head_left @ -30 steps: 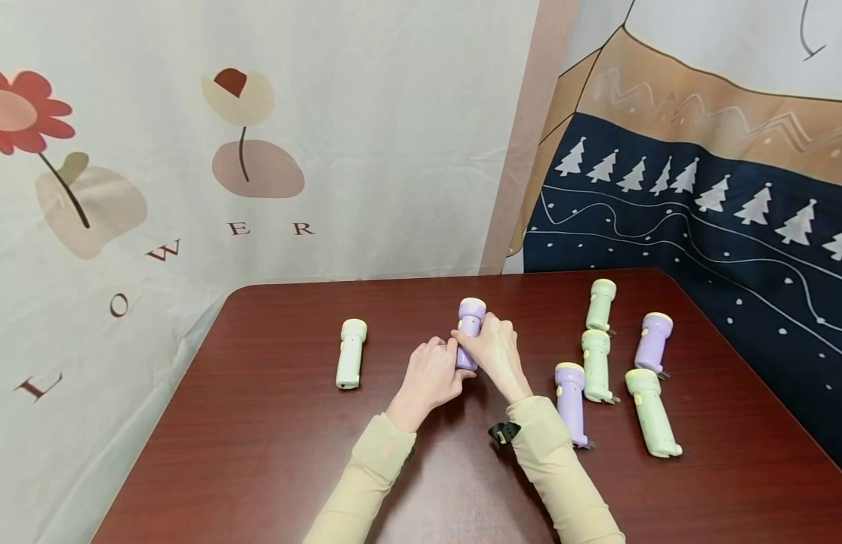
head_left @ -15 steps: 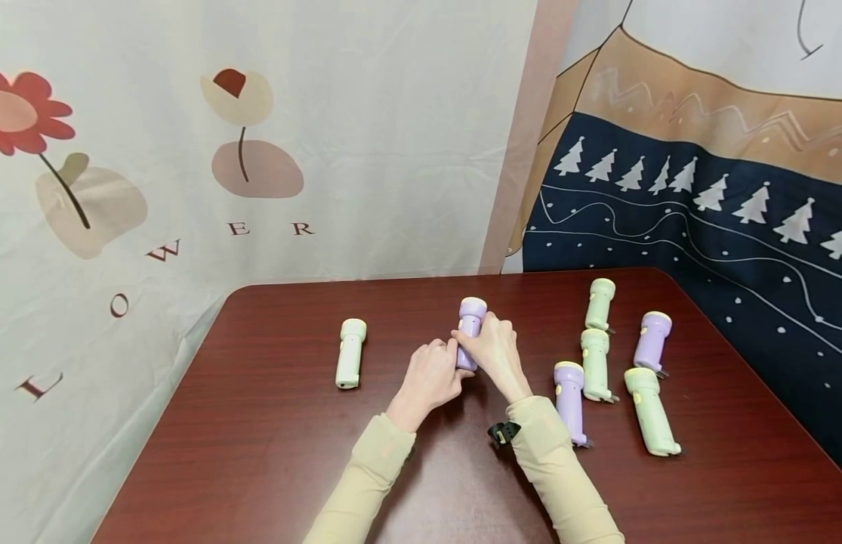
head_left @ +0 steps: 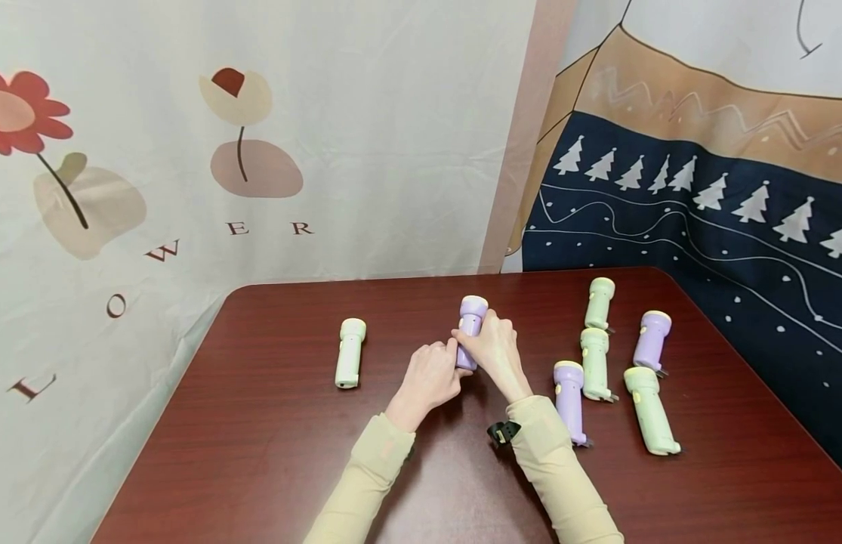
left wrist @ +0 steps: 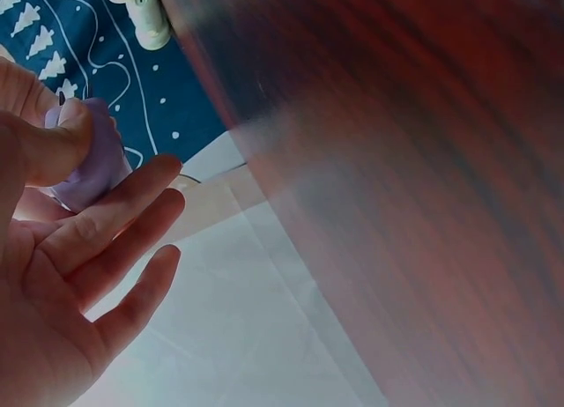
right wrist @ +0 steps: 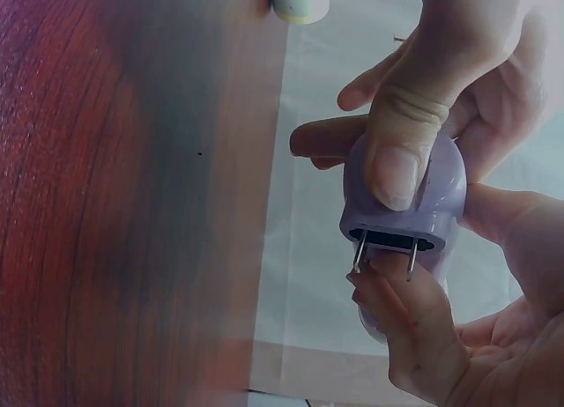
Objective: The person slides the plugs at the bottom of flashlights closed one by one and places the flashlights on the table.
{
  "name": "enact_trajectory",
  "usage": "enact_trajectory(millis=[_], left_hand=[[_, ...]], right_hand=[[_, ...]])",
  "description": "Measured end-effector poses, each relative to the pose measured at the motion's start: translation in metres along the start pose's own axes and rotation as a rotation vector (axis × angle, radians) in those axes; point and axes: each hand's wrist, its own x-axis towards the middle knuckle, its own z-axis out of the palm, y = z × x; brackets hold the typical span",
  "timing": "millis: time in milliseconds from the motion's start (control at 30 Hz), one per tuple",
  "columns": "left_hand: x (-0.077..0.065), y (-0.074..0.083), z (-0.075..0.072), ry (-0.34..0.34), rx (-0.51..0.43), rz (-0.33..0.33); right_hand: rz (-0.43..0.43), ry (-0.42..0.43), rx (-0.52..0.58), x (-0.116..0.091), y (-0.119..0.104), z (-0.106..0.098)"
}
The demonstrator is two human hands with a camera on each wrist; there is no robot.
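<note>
In the head view, a slim purple plastic flashlight with a pale yellow rim (head_left: 470, 322) is held between both hands over the dark red-brown wooden tabletop (head_left: 257, 453). Its body is gripped by the right hand (head_left: 497, 349), and its near end is handled by the left hand (head_left: 430, 378). On the right side, three pale green plastic flashlights (head_left: 595, 364) and two other purple flashlights (head_left: 652, 340) are laid, with small prongs (head_left: 613, 399) showing at their near ends. On the left side, a lone pale green flashlight (head_left: 350, 355) is set apart, no prongs being visible on it.

In the left wrist view, the held flashlight is pinched by the left grip, the other fingers being stretched out.

In the right wrist view, two thin metal prongs (right wrist: 412, 259) are seen projecting from a dark slot (right wrist: 388, 241); the left thumb is pressed on the casing, and a right-hand digit is placed beside them.

The prongs appear to be being folded out: five flashlights seem done, the held one nearly so, though full extension cannot be confirmed, and the lone green one seems left.
</note>
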Motion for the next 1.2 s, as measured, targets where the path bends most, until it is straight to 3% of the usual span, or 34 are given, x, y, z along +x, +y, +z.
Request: enact_trajectory(millis=[833, 1200], left_hand=[[-0.0013, -0.0022, 0.0021, -0.047, -0.070, 0.007], [-0.0016, -0.0021, 0.0017, -0.128, -0.080, 0.027]], right_hand=[[0.006, -0.026, -0.019, 0.0018, 0.0019, 0.0008], [0.014, -0.062, -0.056, 0.0050, 0.0079, 0.0026]])
